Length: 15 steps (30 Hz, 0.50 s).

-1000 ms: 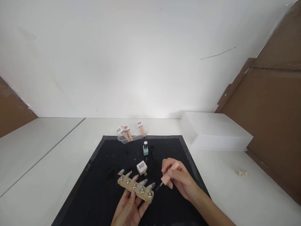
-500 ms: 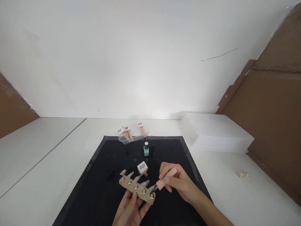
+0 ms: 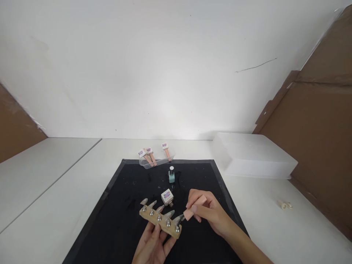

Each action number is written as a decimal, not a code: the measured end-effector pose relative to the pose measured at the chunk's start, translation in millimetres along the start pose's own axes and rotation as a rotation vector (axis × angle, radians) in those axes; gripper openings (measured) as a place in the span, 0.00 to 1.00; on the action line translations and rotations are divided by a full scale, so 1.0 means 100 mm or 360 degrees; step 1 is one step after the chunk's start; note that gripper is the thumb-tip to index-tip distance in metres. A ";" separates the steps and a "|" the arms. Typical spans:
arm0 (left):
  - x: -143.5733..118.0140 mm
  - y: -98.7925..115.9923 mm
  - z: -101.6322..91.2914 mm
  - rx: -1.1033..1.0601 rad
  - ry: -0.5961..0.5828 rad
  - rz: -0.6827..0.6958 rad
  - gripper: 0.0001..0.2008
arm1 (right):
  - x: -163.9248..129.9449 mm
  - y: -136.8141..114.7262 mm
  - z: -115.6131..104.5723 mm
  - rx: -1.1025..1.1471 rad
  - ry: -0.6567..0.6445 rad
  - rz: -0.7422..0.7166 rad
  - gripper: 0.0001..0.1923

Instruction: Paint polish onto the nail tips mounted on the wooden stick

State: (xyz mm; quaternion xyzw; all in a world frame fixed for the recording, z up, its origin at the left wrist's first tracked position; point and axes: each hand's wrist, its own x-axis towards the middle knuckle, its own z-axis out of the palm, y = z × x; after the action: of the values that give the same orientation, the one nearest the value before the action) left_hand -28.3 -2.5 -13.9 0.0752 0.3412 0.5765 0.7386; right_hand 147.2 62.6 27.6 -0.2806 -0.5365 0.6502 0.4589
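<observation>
Head view: left hand [image 3: 152, 245] props the wooden nail holder [image 3: 160, 219] from below, fingers curled under it, tilting the false nails up. Right hand [image 3: 209, 212] pinches the pink brush cap [image 3: 194, 207], brush tip at the rightmost nail [image 3: 179, 219] (open bottle [image 3: 167, 197] just beyond, on the black mat [image 3: 123, 205])

Tan wooden holder block [image 3: 161, 222] with five silver pegs bearing pale nail tips, tilted, over black mat. Peach polish-brush cap [image 3: 194, 207], brush tip touching rightmost nail.
</observation>
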 end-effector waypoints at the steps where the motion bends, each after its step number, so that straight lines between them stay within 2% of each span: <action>1: -0.01 0.00 0.01 0.0002 0.0001 0.0003 0.32 | 0.00 0.00 0.00 0.0002 0.0014 0.0006 0.08; 10: -0.01 -0.01 -0.01 -0.0045 -0.0031 0.0016 0.29 | 0.00 -0.04 0.01 0.0106 0.0164 -0.0001 0.08; 15: 0.00 -0.01 -0.02 -0.0057 -0.0036 -0.0011 0.30 | 0.00 -0.03 0.01 0.0154 0.0094 0.0002 0.10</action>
State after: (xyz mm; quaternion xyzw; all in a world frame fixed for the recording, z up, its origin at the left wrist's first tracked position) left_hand -28.8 -3.2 -16.0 0.0673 0.3226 0.5792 0.7456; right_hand 147.3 62.6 31.2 -0.2776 -0.4905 0.6671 0.4871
